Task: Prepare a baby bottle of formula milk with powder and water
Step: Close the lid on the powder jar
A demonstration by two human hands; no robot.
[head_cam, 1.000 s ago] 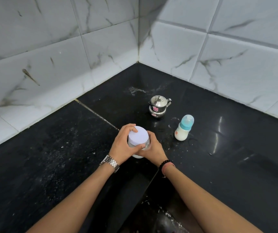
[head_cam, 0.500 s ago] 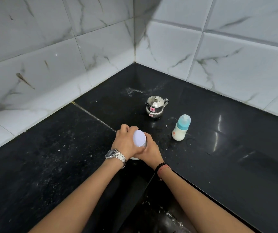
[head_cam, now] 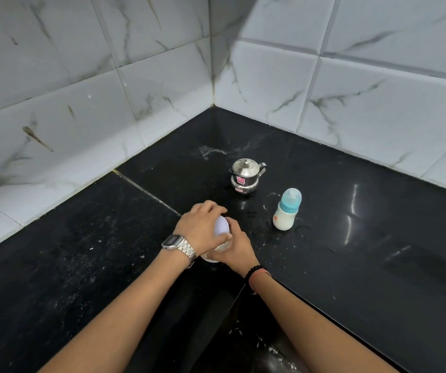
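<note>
Countertop [head_cam: 81, 265]: black polished stone, dusted with pale specks, set into a corner of white marble-look wall tiles [head_cam: 55, 103]; grout seam runs diagonally left of the jar. Powder jar [head_cam: 218, 246], clear with a white lid [head_cam: 221, 225], sits near the counter's front edge. Left hand [head_cam: 201, 227], steel wristwatch [head_cam: 180, 244] on the wrist, fingers curled over the lid from above. Right hand [head_cam: 235, 249] wrapped round the jar body, hiding most of it; beaded bracelet [head_cam: 254, 273] at that wrist. Steel lidded pot [head_cam: 246, 175] stands behind the jar toward the corner. Baby bottle [head_cam: 286, 210], blue cap on, white liquid inside, upright right of the jar, apart from it.
</note>
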